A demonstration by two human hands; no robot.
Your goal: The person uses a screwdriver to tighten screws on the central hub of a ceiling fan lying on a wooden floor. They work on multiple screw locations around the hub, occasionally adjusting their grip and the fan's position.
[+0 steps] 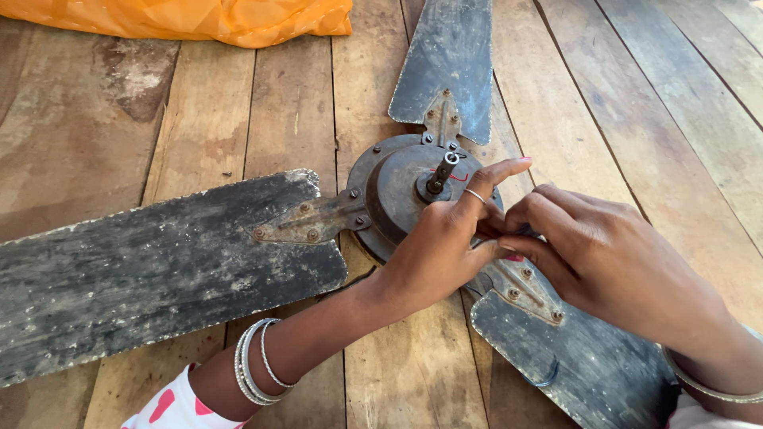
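Old ceiling fan [397,191] lies flat on plank floor [636,103], 3 grimy blades spread out. Left hand [441,246] rests on the motor hub's near-right edge, fingers curled, index finger extended past the centre shaft [439,179]. Right hand [604,254] sits just beside it, fingertips pinched together over the lower-right blade bracket [524,290]; what they pinch is hidden. Orange cloth [199,17] at top left.

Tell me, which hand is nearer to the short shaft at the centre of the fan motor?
Left. The left hand rests on the motor housing just below the shaft; the right hand is farther right, over a blade bracket.
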